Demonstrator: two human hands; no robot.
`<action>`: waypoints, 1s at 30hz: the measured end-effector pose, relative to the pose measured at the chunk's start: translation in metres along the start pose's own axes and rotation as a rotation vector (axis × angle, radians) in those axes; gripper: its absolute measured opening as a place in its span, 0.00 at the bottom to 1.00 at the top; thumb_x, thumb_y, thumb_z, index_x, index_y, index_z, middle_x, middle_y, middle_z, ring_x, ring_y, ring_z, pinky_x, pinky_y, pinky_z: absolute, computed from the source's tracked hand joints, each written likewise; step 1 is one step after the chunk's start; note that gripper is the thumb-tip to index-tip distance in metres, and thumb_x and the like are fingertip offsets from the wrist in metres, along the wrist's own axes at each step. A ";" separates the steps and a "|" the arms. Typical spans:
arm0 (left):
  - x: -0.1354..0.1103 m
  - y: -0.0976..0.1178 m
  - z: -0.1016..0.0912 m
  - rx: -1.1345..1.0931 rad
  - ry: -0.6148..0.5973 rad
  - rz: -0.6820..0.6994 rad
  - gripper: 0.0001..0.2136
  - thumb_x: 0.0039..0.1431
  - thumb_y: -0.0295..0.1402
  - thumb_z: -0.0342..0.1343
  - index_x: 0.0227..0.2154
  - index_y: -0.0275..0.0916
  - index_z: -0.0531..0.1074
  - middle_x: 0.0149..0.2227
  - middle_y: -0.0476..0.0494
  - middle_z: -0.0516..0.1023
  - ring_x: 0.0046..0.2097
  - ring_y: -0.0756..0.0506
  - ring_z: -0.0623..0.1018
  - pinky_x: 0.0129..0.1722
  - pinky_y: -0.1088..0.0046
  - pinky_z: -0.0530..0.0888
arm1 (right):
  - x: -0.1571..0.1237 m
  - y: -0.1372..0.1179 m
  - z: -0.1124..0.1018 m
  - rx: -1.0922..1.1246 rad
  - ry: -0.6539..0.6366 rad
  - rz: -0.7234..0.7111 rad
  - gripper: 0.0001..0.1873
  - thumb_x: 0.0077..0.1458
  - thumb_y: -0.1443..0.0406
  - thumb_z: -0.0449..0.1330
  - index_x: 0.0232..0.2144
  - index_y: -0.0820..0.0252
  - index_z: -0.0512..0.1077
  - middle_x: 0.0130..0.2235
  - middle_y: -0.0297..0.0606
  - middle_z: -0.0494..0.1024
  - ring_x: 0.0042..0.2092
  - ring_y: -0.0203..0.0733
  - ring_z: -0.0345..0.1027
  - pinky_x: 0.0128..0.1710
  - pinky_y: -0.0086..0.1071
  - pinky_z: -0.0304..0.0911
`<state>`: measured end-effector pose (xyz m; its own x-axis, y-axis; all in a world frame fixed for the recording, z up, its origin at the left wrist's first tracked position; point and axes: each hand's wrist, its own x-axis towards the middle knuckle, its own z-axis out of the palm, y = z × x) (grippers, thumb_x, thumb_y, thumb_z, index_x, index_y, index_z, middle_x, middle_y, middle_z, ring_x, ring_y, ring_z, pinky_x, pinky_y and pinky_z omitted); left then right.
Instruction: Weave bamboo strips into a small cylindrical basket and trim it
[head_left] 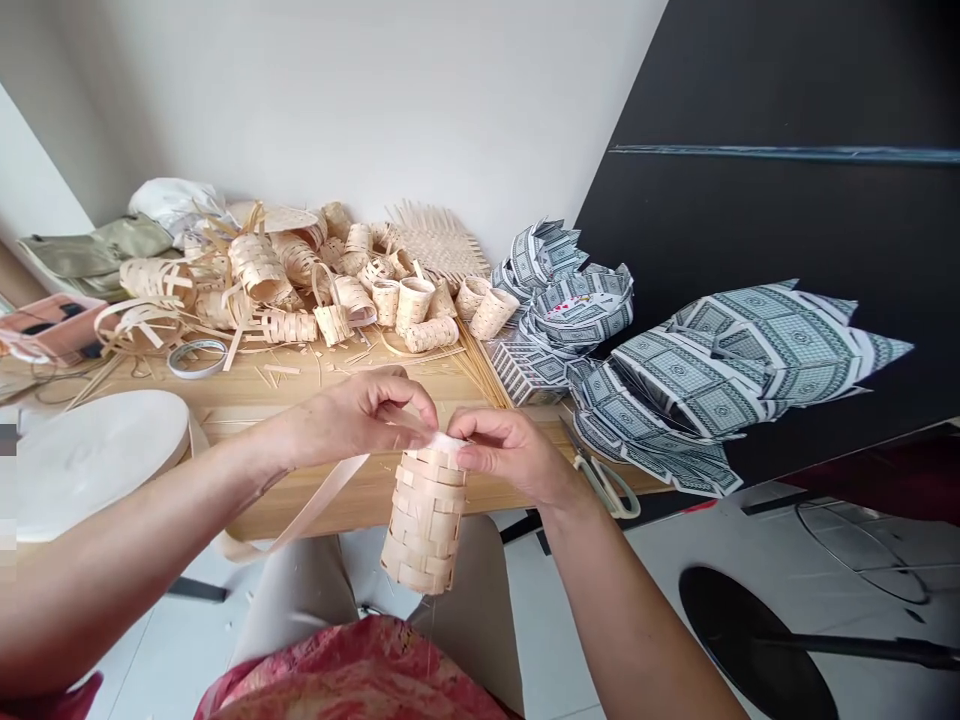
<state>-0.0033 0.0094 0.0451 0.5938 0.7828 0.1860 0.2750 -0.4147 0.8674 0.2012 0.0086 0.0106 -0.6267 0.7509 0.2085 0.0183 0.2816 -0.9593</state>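
Observation:
A small cylindrical basket [424, 520] woven from pale wood strips hangs below my hands, in front of the table edge. My left hand [360, 415] and my right hand [510, 455] meet at its top rim, with fingers pinching a white, fluffy bit [444, 440] there. A long, flat pale strip [300, 505] runs from under my left hand down across the table edge. The basket's inside is hidden by my fingers.
The wooden table [240, 405] holds a heap of woven baskets [337, 290] and loose strips. Folded playing-card shapes [720, 370] lie to the right, beside scissors [604, 485]. A tape roll [196, 358] and a white coil [90, 460] lie left.

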 end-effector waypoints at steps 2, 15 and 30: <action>0.002 0.000 -0.002 0.062 -0.005 0.037 0.04 0.45 0.30 0.58 0.27 0.39 0.75 0.26 0.51 0.67 0.29 0.53 0.69 0.27 0.79 0.65 | 0.000 0.001 -0.001 0.041 -0.019 0.027 0.10 0.48 0.61 0.62 0.26 0.63 0.70 0.27 0.32 0.67 0.30 0.33 0.59 0.31 0.26 0.55; 0.008 0.009 -0.004 0.196 0.034 0.206 0.08 0.52 0.30 0.53 0.21 0.37 0.73 0.31 0.46 0.71 0.32 0.51 0.71 0.33 0.77 0.67 | 0.002 0.002 -0.007 0.179 -0.106 0.075 0.12 0.45 0.60 0.64 0.25 0.64 0.70 0.26 0.31 0.67 0.29 0.33 0.59 0.31 0.26 0.55; -0.008 0.003 -0.005 0.221 -0.005 0.280 0.15 0.57 0.42 0.49 0.22 0.39 0.71 0.27 0.46 0.75 0.32 0.49 0.72 0.52 0.65 0.56 | 0.005 -0.003 -0.003 0.167 -0.140 -0.004 0.12 0.48 0.59 0.62 0.25 0.64 0.69 0.25 0.30 0.65 0.28 0.32 0.57 0.30 0.26 0.53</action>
<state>-0.0105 0.0045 0.0481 0.6727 0.6223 0.4002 0.2576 -0.7040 0.6618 0.2000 0.0131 0.0152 -0.7287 0.6565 0.1949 -0.1061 0.1729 -0.9792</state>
